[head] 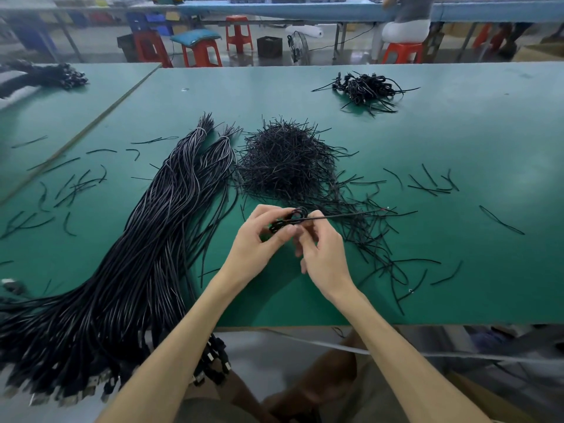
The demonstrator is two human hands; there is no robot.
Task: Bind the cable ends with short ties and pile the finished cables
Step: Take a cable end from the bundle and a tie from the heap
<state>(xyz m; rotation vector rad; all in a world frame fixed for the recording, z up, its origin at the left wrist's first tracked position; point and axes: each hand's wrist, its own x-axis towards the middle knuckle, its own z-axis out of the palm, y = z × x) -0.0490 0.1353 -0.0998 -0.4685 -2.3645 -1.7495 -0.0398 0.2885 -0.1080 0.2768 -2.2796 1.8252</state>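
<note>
Close up, pinches a little coiled cable (290, 219) in the left hand (256, 239), over the green table (457, 154). Pinches a short tie (345, 215) with the right hand (323, 254), right beside. Points its long end off to the right. Probably needs wrapping round the coil next.

Factory assembly floor; long green workbenches (457, 178); plastic stools (238, 32); cable bundles (137, 254)

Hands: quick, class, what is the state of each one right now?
Left hand: closed, gripping the coiled cable.
Right hand: closed, pinching the short tie at the coil.
</note>
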